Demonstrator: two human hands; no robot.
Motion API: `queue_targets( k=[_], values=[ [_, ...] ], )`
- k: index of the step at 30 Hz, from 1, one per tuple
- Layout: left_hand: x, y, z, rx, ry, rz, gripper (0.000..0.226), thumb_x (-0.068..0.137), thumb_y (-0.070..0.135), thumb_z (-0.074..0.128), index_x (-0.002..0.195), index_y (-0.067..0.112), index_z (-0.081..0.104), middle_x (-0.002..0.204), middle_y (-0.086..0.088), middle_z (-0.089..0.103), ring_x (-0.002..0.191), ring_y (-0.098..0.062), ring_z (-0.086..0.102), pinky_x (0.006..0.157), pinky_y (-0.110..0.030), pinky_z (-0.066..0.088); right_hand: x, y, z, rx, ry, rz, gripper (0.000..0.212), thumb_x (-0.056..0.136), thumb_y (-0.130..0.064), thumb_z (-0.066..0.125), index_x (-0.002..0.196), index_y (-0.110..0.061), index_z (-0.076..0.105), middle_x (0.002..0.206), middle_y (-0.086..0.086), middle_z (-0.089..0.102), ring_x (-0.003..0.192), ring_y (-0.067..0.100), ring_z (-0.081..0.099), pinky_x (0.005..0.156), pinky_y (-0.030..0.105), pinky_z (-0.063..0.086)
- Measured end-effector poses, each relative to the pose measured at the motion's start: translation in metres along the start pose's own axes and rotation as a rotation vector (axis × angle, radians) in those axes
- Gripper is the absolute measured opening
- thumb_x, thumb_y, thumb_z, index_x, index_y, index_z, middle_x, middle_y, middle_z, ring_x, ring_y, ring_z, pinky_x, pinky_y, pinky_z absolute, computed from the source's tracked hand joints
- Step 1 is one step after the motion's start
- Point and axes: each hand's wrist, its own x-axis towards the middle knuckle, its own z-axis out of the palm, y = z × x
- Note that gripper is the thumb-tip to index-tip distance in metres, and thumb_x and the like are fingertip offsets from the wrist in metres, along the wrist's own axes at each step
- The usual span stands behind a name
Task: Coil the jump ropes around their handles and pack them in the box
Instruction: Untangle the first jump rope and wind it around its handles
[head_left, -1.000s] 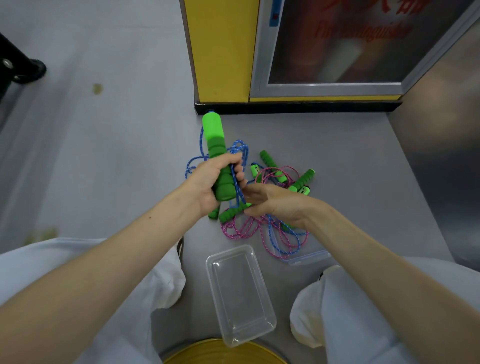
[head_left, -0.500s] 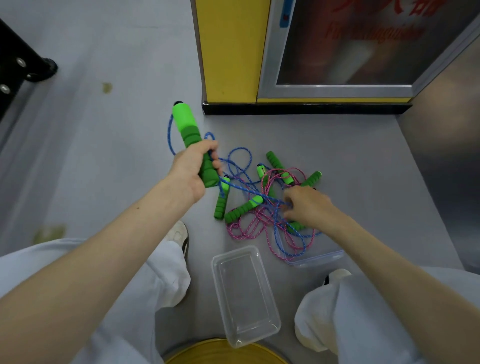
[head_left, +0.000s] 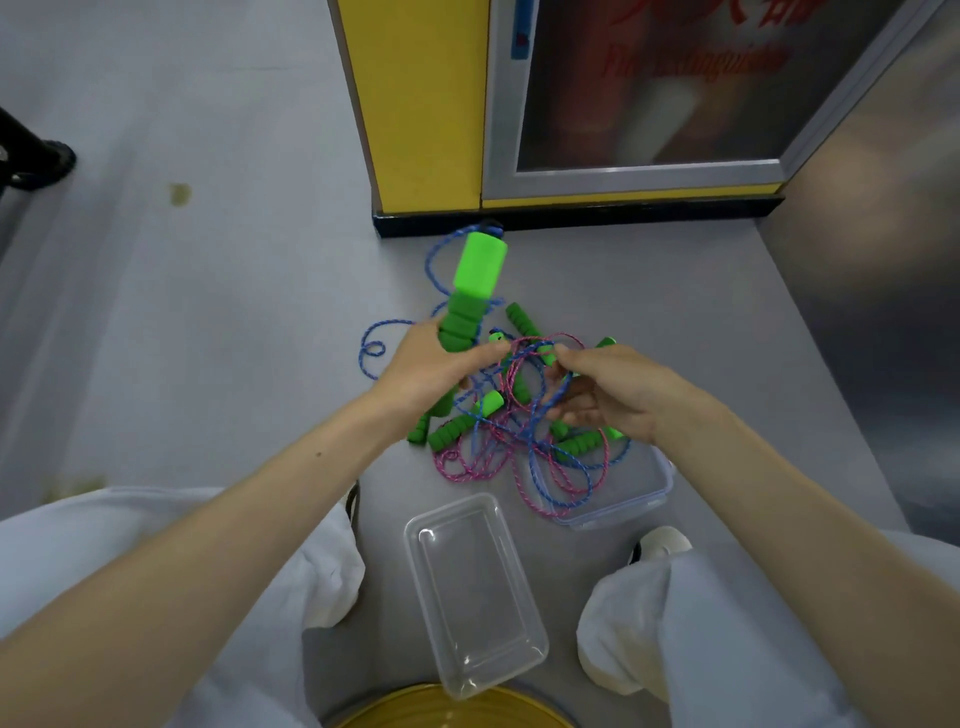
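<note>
Frame centre: left hand (head_left: 431, 364) grips a raised green handle (head_left: 475, 291); right hand (head_left: 608, 389) pinches blue rope (head_left: 427, 262). Upper right, cabinet door (head_left: 649, 119) bears blurred red "Fire Extinguisher" lettering.

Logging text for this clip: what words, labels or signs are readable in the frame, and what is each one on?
"Fire Extinguisher": red lettering, blurred but legible, on the glass door of the yellow cabinet.
Larger red characters above it: cut off by the top edge, unreadable.
Blue label on the door's metal frame: too blurred to read.
Green handles and clear box: no print visible.
</note>
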Motion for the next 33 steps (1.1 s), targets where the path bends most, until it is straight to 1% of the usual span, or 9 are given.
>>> queue_targets(
  k=[5, 12, 18, 20, 22, 24, 28, 31, 33],
  values=[
    [-0.007, 0.002, 0.020, 0.018, -0.254, -0.031, 0.023, 0.075, 0.033, 0.077, 0.070, 0.018, 0.060, 0.061, 0.002, 0.052, 0.059, -0.014, 0.048, 0.062, -0.026, 0.038, 0.003, -0.001, 0.000, 0.372, -0.071, -0.050, 0.021, 0.098, -0.023, 0.049, 0.086, -0.007, 0.055, 0.070, 0.015, 0.070, 0.056, 0.021, 0.069, 0.048, 0.024, 0.056],
    [-0.001, 0.006, 0.017, -0.127, -0.269, -0.125, 0.016, 0.075, 0.015, 0.077, 0.087, 0.011, 0.068, 0.073, 0.000, 0.071, 0.068, -0.010, 0.065, 0.065, -0.018, 0.049, 0.007, -0.001, -0.001, 0.423, -0.116, -0.119, 0.037, 0.098, -0.032, 0.046, 0.091, 0.001, 0.060, 0.078, 0.018, 0.071, 0.066, 0.023, 0.071, 0.062, 0.028, 0.060],
    [0.003, 0.018, 0.009, -0.582, -0.139, -0.204, 0.013, 0.087, 0.008, 0.063, 0.076, 0.009, 0.056, 0.049, -0.001, 0.052, 0.043, -0.014, 0.052, 0.054, -0.028, 0.054, 0.017, 0.000, 0.000, -0.281, 0.132, 0.006, 0.029, 0.098, -0.020, 0.048, 0.082, -0.002, 0.064, 0.080, 0.014, 0.067, 0.061, 0.018, 0.066, 0.059, 0.028, 0.054],
    [0.003, 0.022, 0.005, -0.724, -0.151, -0.230, 0.017, 0.089, 0.011, 0.060, 0.075, 0.012, 0.052, 0.047, 0.003, 0.045, 0.039, -0.010, 0.045, 0.052, -0.027, 0.053, 0.025, 0.009, 0.009, -0.535, 0.082, 0.085, 0.020, 0.094, -0.013, 0.053, 0.105, -0.001, 0.065, 0.100, 0.015, 0.068, 0.084, 0.021, 0.067, 0.075, 0.034, 0.055],
    [0.003, 0.024, 0.001, -0.837, -0.154, -0.251, 0.019, 0.091, 0.013, 0.057, 0.074, 0.015, 0.049, 0.047, 0.005, 0.042, 0.038, -0.008, 0.041, 0.052, -0.025, 0.051, 0.030, 0.016, 0.021, -0.697, -0.055, 0.046, 0.047, 0.091, -0.011, 0.057, 0.136, -0.012, 0.048, 0.133, 0.011, 0.054, 0.120, 0.024, 0.054, 0.098, 0.040, 0.047],
    [0.003, 0.024, -0.003, -0.910, -0.141, -0.257, 0.020, 0.092, 0.014, 0.055, 0.074, 0.016, 0.048, 0.046, 0.005, 0.041, 0.037, -0.007, 0.039, 0.051, -0.023, 0.049, 0.029, 0.018, 0.032, -0.665, -0.220, -0.010, 0.065, 0.089, -0.012, 0.062, 0.147, -0.021, 0.033, 0.149, 0.005, 0.037, 0.136, 0.021, 0.035, 0.111, 0.036, 0.032],
    [0.004, 0.024, -0.017, -0.989, -0.072, -0.237, 0.020, 0.092, 0.014, 0.055, 0.073, 0.016, 0.049, 0.047, 0.006, 0.040, 0.036, -0.006, 0.037, 0.044, -0.019, 0.044, 0.025, 0.015, 0.041, -0.795, -0.328, -0.056, 0.028, 0.088, -0.024, 0.064, 0.114, -0.015, 0.065, 0.122, 0.004, 0.063, 0.117, 0.016, 0.053, 0.106, 0.031, 0.036],
    [0.007, 0.023, -0.035, -0.931, 0.022, -0.201, 0.024, 0.092, 0.015, 0.056, 0.070, 0.017, 0.048, 0.045, 0.007, 0.040, 0.035, -0.005, 0.036, 0.041, -0.018, 0.040, 0.024, 0.016, 0.036, -0.869, -0.251, -0.103, 0.009, 0.088, -0.024, 0.065, 0.084, -0.015, 0.066, 0.088, 0.001, 0.064, 0.086, 0.012, 0.056, 0.081, 0.027, 0.040],
    [0.008, 0.021, -0.049, -0.875, 0.105, -0.188, 0.025, 0.090, 0.015, 0.058, 0.068, 0.019, 0.048, 0.045, 0.007, 0.041, 0.035, -0.006, 0.036, 0.041, -0.017, 0.037, 0.030, 0.020, 0.025, -0.952, -0.141, -0.129, 0.022, 0.087, -0.022, 0.065, 0.067, -0.017, 0.058, 0.073, -0.001, 0.057, 0.070, 0.011, 0.050, 0.068, 0.027, 0.038]
  ],
)
